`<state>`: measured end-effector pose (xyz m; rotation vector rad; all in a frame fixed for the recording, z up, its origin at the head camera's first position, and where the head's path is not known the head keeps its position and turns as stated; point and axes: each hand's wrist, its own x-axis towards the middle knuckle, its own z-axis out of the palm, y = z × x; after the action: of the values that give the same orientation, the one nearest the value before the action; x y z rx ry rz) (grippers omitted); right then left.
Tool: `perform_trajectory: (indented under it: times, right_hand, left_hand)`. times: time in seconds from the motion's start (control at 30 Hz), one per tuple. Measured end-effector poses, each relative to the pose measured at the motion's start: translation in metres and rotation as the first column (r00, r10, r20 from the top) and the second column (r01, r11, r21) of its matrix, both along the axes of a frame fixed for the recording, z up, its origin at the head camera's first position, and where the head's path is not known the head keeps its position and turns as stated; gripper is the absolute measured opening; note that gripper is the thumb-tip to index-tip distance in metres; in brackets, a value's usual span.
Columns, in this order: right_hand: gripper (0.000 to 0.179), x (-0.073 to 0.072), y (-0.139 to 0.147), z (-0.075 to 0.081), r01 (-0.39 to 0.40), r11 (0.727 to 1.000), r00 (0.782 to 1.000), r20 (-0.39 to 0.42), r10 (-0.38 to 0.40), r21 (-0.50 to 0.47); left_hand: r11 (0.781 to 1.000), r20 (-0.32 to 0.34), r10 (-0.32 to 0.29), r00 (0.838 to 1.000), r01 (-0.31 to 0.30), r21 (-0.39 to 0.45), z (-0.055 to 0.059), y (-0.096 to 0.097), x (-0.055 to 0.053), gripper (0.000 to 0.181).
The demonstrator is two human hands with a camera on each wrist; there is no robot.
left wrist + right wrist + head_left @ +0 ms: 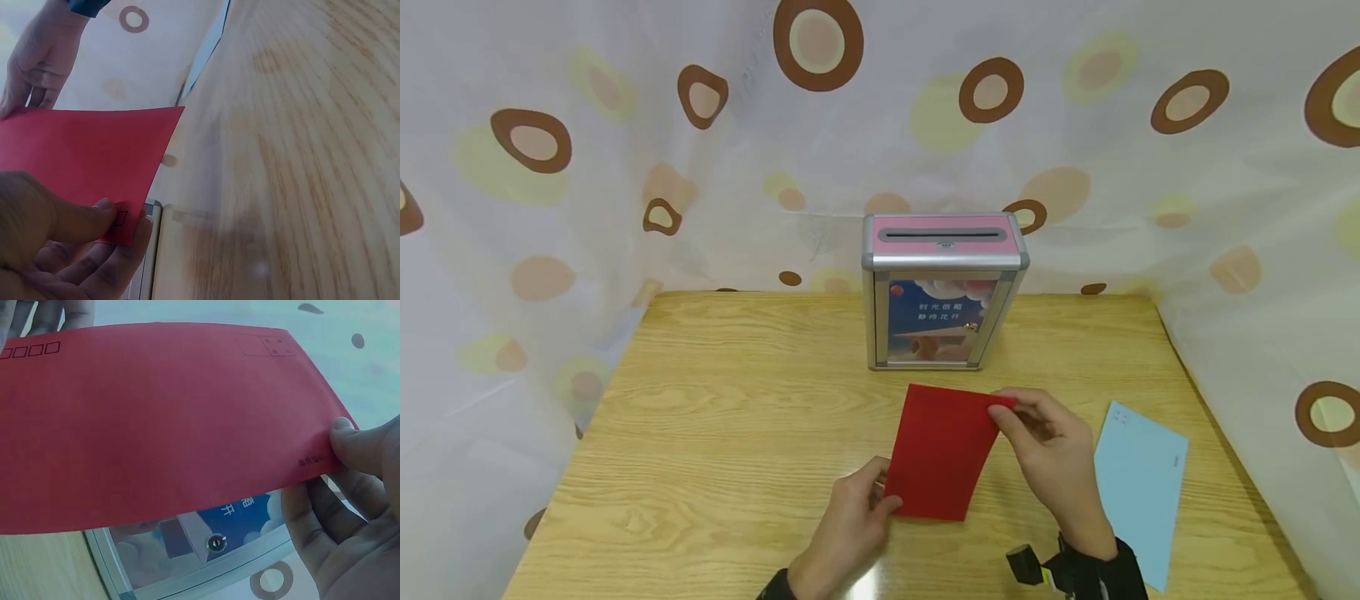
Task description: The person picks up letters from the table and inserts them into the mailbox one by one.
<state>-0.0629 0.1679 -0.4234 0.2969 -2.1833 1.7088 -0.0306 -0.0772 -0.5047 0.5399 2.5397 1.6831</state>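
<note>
I hold a red envelope (pixel 942 454) over the wooden table (pixel 715 433), a little in front of the pink-topped letter box (pixel 943 287). My left hand (pixel 842 533) pinches the near left corner, thumb on top and fingers curled beneath. My right hand (pixel 1052 458) pinches the far right corner the same way, thumb pressed on the upper face. So both sets of fingers are clamped on the envelope, and it hangs between them, clear of the tabletop.

From the head view the envelope is a plain red sheet, slightly bowed, and a light blue envelope (pixel 1138 487) lies flat on the table just to the right of my right hand. The box's slot (pixel 942 235) shows on its pink lid.

The right wrist view shows what the head view does not: the printed face of the red envelope (pixel 169 419), with a row of small postcode squares (pixel 30 350) at one end and a stamp frame (pixel 269 345) at the other, and my thumb (pixel 359 447) over the edge. Beneath it, the box's clear front panel shows a small lock (pixel 217 542).

The left wrist view catches my thumb (pixel 81 219) on the corner with the squares, my right hand (pixel 37 62) at the far edge, and a sliver of the blue envelope (pixel 203 56).
</note>
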Motion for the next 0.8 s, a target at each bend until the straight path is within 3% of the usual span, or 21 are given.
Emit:
perform_trajectory:
  times: [0.27, 0.6, 0.8]
  right_hand:
    - [0.023, -0.002, -0.008, 0.008, -0.040, 0.999, 0.999, -0.028, 0.040, 0.013]
    - [0.024, -0.004, -0.019, 0.015, -0.100, 0.995, 0.992, -0.071, 0.102, 0.020]
    - [0.030, -0.009, -0.025, 0.017, -0.118, 0.982, 0.985, -0.111, 0.135, 0.146]
  left_hand:
    - [1.000, -0.024, 0.022, 0.999, -0.022, 0.008, 0.004, -0.004, -0.004, 0.035]
    - [0.997, -0.147, 0.080, 0.986, -0.079, 0.013, 0.016, -0.004, -0.019, 0.032]
    - [0.995, -0.201, 0.098, 0.975, -0.094, 0.033, 0.032, -0.003, -0.034, 0.033]
